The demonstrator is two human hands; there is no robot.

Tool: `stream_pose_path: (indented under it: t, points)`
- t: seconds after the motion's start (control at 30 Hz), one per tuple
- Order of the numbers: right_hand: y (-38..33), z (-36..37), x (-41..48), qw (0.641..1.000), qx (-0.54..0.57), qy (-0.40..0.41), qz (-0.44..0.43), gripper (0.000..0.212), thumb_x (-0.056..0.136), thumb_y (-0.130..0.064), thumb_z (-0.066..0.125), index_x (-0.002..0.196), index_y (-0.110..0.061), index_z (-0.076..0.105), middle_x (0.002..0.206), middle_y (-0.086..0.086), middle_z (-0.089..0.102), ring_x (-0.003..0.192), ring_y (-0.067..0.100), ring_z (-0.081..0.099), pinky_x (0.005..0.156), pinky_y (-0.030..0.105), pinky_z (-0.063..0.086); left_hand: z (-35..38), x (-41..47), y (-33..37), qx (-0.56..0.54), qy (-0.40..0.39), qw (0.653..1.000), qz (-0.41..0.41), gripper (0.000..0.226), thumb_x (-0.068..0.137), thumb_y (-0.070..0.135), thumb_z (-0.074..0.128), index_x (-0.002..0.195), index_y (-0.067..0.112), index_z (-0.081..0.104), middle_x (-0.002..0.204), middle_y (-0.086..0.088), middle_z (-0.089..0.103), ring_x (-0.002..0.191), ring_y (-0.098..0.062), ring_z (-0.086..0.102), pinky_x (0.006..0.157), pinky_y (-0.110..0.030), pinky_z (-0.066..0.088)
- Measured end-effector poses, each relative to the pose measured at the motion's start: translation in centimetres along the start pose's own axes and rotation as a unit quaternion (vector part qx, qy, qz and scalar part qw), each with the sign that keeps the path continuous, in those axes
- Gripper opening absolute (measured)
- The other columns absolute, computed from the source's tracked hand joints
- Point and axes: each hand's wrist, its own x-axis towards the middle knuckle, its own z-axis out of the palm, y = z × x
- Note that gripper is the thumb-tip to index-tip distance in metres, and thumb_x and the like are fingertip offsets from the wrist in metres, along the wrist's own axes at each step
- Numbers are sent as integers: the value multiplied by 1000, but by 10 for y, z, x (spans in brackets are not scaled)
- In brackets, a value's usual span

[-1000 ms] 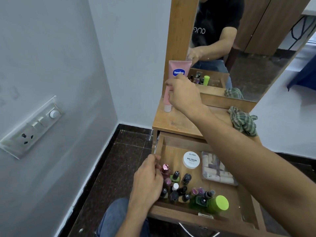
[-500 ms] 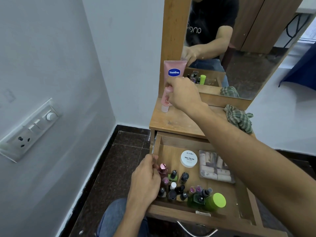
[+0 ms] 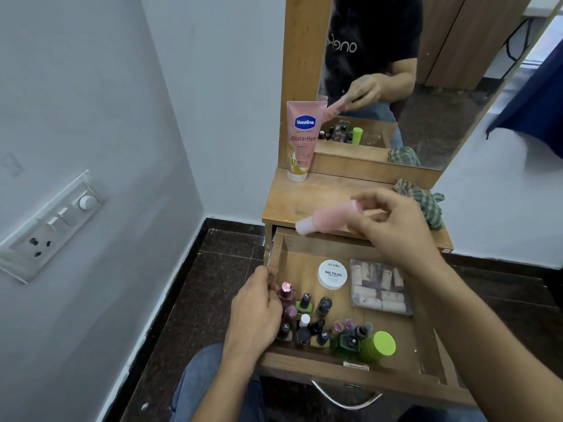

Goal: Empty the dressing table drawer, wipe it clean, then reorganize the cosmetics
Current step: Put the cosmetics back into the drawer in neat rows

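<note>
The wooden drawer (image 3: 426, 345) is pulled open below the dressing table top (image 3: 292, 202). Inside it stand several nail polish bottles (image 3: 307, 324), a white nail polish jar (image 3: 332, 274), a clear box (image 3: 379, 287) and a green-capped bottle (image 3: 377, 347). My right hand (image 3: 396, 229) holds a small pink bottle with a white cap (image 3: 329, 219), blurred, over the table top's front edge. My left hand (image 3: 259, 306) grips the drawer's left wall beside the nail polishes. A pink Vaseline tube (image 3: 301, 138) stands cap-down at the back left, against the mirror frame.
A checked green cloth (image 3: 423, 202) lies bunched on the table top's right end. The mirror (image 3: 426, 86) rises behind it. A switchboard (image 3: 51, 226) is on the left wall. The drawer's metal handle (image 3: 344, 397) sticks out toward my knees, over dark floor tiles.
My right hand has let go of the Vaseline tube, which stays standing at the back left, and has come back toward the drawer holding the small pink bottle. My left hand has stayed put.
</note>
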Motion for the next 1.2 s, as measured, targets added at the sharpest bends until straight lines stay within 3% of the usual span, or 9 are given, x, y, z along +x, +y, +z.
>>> stream_pose_path:
  t: [0.07,0.2,0.4,0.53,0.7,0.9,1.03,1.13,1.2]
  points:
    - [17,0,-13,994,68,-13,81,20,86,-7,79,103,-17,72,100,12,75,86,30,76,77,45,64,0,-1,0,0,-2,1000,-2,40,94,4,47,125,28,55,102,15,63,95,-2,60,88,-28,50]
    - [52,20,-13,955,188,-7,230,12,88,3,74,94,-5,67,106,29,72,93,34,76,66,27,64,-1,-2,1,4,-3,1000,-1,40,95,4,47,127,27,53,101,14,62,96,-1,58,87,-26,47]
    - [89,59,8,914,199,-5,354,20,86,7,75,101,3,62,110,29,68,96,35,74,58,28,63,-2,-2,3,1,-4,1000,-6,41,96,4,47,129,27,53,101,15,61,95,1,58,88,-24,48]
    - [103,79,24,904,209,4,372,24,85,10,74,103,6,59,109,28,68,92,35,74,55,27,62,-2,-1,2,2,-2,1000,-7,41,96,4,47,130,27,53,100,15,61,94,1,58,86,-22,46]
    - [115,87,34,908,170,32,381,23,80,6,82,91,2,62,102,26,71,81,36,75,75,40,64,-1,-1,2,0,-2,1000,-6,41,96,4,47,130,27,53,101,15,61,94,1,59,86,-22,47]
    - [115,86,28,933,36,50,356,22,75,-17,92,86,-16,73,83,5,74,53,11,71,70,32,65,-1,-1,1,1,-2,1000,-4,41,97,5,48,130,28,53,101,15,61,95,1,58,88,-23,48]
    - [112,86,25,936,17,53,347,23,73,-19,93,84,-18,72,85,4,74,62,14,73,73,36,65,-1,-2,2,0,-2,1000,-5,40,97,6,48,130,29,53,101,16,61,95,0,59,87,-23,49]
    - [110,84,23,939,14,48,339,26,73,-18,93,87,-17,71,86,2,72,61,10,69,61,26,60,-1,-2,1,-1,-2,1000,-4,40,97,6,48,129,29,53,101,16,61,95,0,60,87,-23,50]
    - [112,80,22,941,19,45,334,27,72,-15,93,87,-17,71,87,3,73,68,13,71,68,31,63,-1,-2,0,0,-2,1000,-4,40,97,6,48,129,30,53,101,16,61,95,0,59,86,-22,48]
